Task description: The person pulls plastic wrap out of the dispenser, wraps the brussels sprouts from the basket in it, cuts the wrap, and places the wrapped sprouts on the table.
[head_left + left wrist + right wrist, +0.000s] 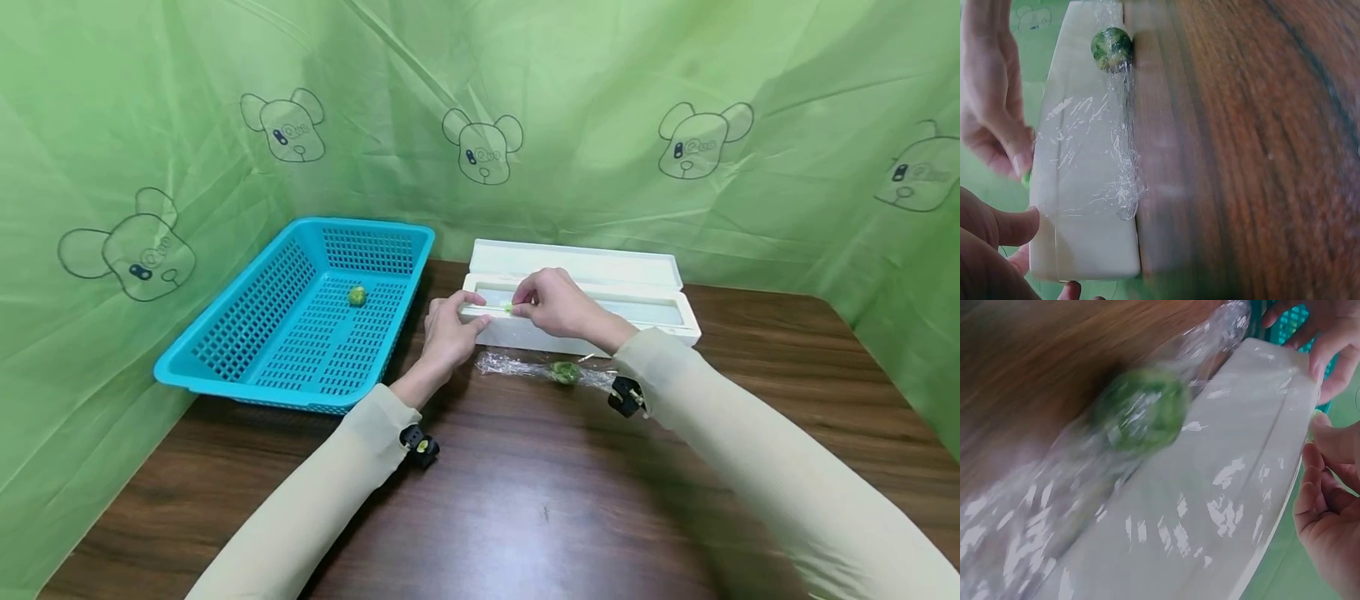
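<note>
A long white cling film dispenser (517, 335) lies across the table with its lid raised at the back. My left hand (448, 335) grips its left end, thumb on the front top edge. On that same edge, my right hand (561, 307) pinches a small green slide cutter (508, 307) between thumb and fingers. Clear cling film (1085, 137) drapes from the edge down the dispenser's front. At the film's lower end, a green Brussels sprout (1146, 412) is wrapped in it, close to the front of the dispenser.
To the left stands a blue plastic basket (300, 333) with one bare Brussels sprout (357, 296) inside. Green printed curtains (570, 117) enclose the back and sides of the dark wooden table (487, 500).
</note>
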{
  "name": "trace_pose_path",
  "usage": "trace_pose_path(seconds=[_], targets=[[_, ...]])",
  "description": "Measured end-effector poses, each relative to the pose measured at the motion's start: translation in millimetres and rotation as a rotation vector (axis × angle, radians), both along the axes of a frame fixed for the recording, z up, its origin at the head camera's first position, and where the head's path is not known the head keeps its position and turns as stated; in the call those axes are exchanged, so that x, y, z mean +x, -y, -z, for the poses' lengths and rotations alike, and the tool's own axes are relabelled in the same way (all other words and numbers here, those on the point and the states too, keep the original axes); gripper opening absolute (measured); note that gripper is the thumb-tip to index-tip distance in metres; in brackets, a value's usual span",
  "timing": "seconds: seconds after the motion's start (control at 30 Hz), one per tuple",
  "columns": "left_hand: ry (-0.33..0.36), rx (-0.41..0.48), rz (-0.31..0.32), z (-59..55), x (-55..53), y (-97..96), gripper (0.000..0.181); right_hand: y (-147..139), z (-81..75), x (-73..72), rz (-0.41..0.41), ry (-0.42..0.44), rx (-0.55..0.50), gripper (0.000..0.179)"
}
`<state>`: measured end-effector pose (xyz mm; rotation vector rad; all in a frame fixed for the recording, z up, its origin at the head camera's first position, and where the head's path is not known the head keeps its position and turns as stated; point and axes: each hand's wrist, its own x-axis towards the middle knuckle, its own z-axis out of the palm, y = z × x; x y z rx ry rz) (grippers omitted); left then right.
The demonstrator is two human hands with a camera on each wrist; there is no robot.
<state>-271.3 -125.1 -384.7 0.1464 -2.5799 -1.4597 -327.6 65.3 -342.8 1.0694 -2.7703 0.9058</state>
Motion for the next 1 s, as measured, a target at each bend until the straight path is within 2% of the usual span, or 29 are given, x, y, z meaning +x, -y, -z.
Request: trace_pose_path(seconds=[0.57,1.0], targets=[[0.010,-0.009,0.007,-2.4,0.9,2.9,0.025,-82.9,-0.8,6.7,0.038,-0.049,0.035,0.005],[0.032,0.004,0.011,-1.8,-0.2,0.7,0.024,-152.0,-5.5,21.0,0.094,-0.108,0.083,0.003]])
